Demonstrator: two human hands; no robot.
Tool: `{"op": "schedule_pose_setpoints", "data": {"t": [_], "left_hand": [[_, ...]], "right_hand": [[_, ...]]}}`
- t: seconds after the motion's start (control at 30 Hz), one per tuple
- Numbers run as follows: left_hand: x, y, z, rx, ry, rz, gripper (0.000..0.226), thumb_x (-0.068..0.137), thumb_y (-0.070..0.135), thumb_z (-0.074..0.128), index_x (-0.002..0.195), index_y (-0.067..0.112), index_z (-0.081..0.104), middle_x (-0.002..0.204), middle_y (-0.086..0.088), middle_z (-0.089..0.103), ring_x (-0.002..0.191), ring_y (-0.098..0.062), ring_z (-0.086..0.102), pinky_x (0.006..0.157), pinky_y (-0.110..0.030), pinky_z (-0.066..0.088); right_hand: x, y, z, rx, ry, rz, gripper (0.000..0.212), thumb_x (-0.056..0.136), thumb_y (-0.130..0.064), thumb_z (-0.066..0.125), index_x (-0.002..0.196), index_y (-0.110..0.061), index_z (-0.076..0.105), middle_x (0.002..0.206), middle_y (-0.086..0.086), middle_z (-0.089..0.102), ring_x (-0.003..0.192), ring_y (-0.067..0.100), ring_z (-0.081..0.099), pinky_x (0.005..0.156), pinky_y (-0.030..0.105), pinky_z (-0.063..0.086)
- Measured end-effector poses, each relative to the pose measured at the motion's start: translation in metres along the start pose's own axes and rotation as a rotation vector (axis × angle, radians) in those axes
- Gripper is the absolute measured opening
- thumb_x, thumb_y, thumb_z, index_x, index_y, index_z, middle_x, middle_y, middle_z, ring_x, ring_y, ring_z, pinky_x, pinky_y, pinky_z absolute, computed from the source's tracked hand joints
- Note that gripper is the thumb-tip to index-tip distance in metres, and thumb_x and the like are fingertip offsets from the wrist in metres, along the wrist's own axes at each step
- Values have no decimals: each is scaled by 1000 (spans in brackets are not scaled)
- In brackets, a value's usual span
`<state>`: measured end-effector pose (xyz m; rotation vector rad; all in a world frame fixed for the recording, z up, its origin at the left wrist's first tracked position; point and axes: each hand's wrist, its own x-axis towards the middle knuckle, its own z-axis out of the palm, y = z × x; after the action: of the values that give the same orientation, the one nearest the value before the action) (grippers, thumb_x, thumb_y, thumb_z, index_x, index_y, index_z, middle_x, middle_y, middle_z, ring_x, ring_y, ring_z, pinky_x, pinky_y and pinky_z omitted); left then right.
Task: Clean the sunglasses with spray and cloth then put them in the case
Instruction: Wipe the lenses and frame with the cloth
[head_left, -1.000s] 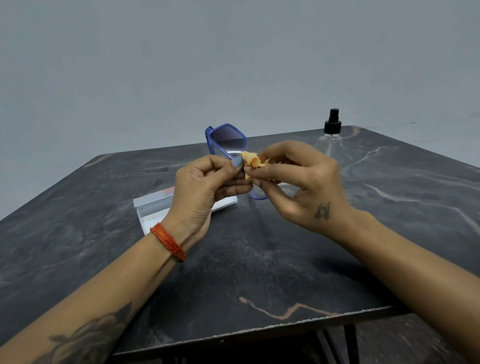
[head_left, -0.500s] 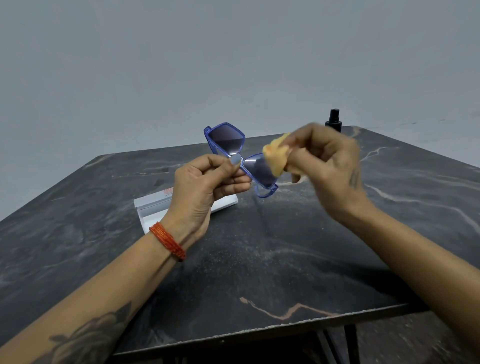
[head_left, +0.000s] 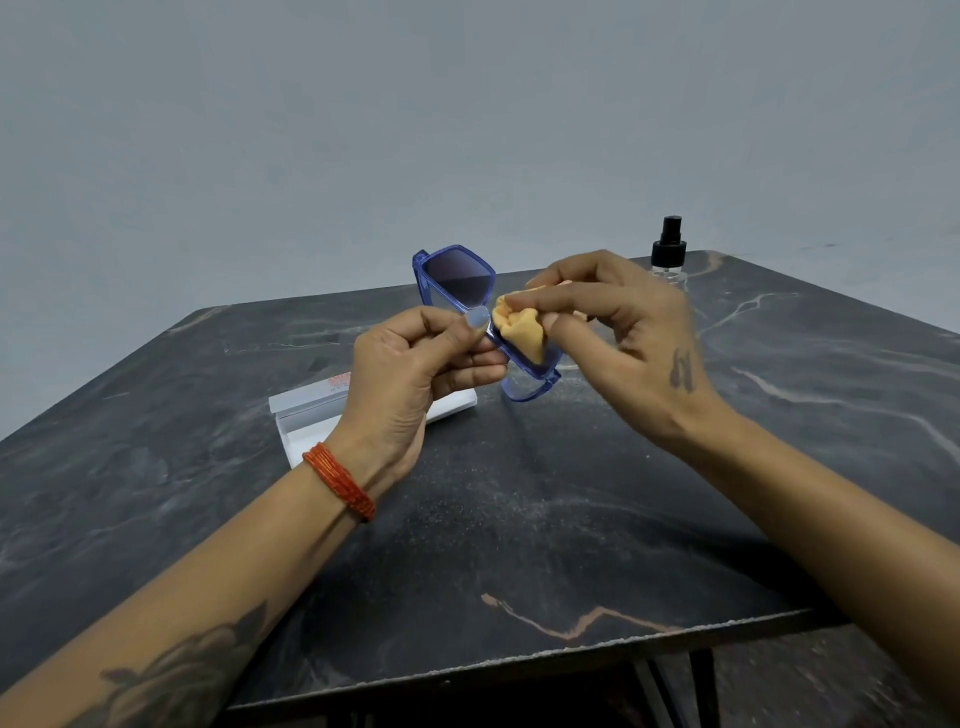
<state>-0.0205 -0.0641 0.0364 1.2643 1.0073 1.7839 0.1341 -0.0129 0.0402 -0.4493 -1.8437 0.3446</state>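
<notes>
- The left hand (head_left: 410, 364) pinched the blue-framed sunglasses (head_left: 457, 280) at the bridge, thumb on top, and held them in the air above the dark marble table (head_left: 519, 519).
- The right hand (head_left: 623, 332) had its fingers curled round a bunched orange cloth (head_left: 522, 327), pressed against the nearer lens; the farther lens stood uncovered.
- To do this wipe well, I judged the cloth should work in small circles from the bridge outward, with light pressure, while the left pinch kept the frame steady and stayed off the glass.
- The white case (head_left: 311, 410) lay open on the table behind the left wrist.
- The spray bottle (head_left: 669, 254) stood upright at the far right, well apart.
</notes>
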Motion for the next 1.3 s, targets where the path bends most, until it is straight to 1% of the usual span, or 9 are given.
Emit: {"op": "schedule_pose_setpoints", "data": {"t": [0.1,0.37,0.5,0.67,0.83,0.97,1.1,1.2,1.3], "left_hand": [[0,1,0,1,0,4,14,84,3,57,70,2,59,56,-2,67,54,-14,67,53,-19,54],[0,1,0,-8,19,7,13,72,14,63,68,4,58,53,-1,65,53,-12,65,55,-20,54],[0,1,-1,-14,13,11,15,68,18,64,69,3,58,54,-1,66,54,-13,66,55,-20,55],[0,2,-1,-35,16,20,15,68,17,64,69,3,58,55,-1,66,55,-12,66,55,-19,54],[2,5,-2,-99,63,22,12,77,10,61,69,5,55,55,1,65,57,-11,66,58,-19,54],[3,9,-2,-186,100,2,16,86,7,54,70,7,53,54,2,65,56,-8,65,58,-17,53],[4,11,-4,-288,111,-33,15,87,8,52,72,8,54,54,2,65,55,-6,65,57,-15,52],[4,11,-3,-329,118,-53,17,89,8,51,71,8,55,54,3,65,55,-5,64,57,-14,52],[5,12,-4,-352,128,-72,17,89,9,51,72,9,55,54,3,65,55,-4,64,56,-13,52]], "right_hand": [[-2,1,-2,-74,-55,-136,22,79,-29,69,93,-13,75,94,4,62,83,8,58,72,15,44],[-3,5,-5,-79,-106,-241,12,64,2,71,71,-7,75,80,4,64,71,11,58,63,14,37],[-1,5,-9,-47,-31,-184,16,59,5,64,64,-7,74,74,6,66,69,17,61,55,26,45],[2,5,-10,-94,124,-158,10,68,-8,65,74,-8,74,80,5,66,78,11,61,67,14,43],[-1,5,-9,-47,14,-168,12,64,1,69,71,-7,74,78,5,66,75,10,61,65,15,43],[3,1,-12,298,88,58,6,67,-11,70,73,-13,72,72,5,69,66,17,62,58,28,46],[7,4,-14,542,165,267,11,78,-12,64,81,-14,74,81,-4,74,80,12,66,71,22,49],[3,3,-8,492,104,211,23,78,-11,67,101,-10,69,89,-8,73,87,7,68,73,18,52],[1,5,-4,229,86,55,31,78,-26,70,107,-17,66,100,-6,69,91,6,66,75,20,52]]}}
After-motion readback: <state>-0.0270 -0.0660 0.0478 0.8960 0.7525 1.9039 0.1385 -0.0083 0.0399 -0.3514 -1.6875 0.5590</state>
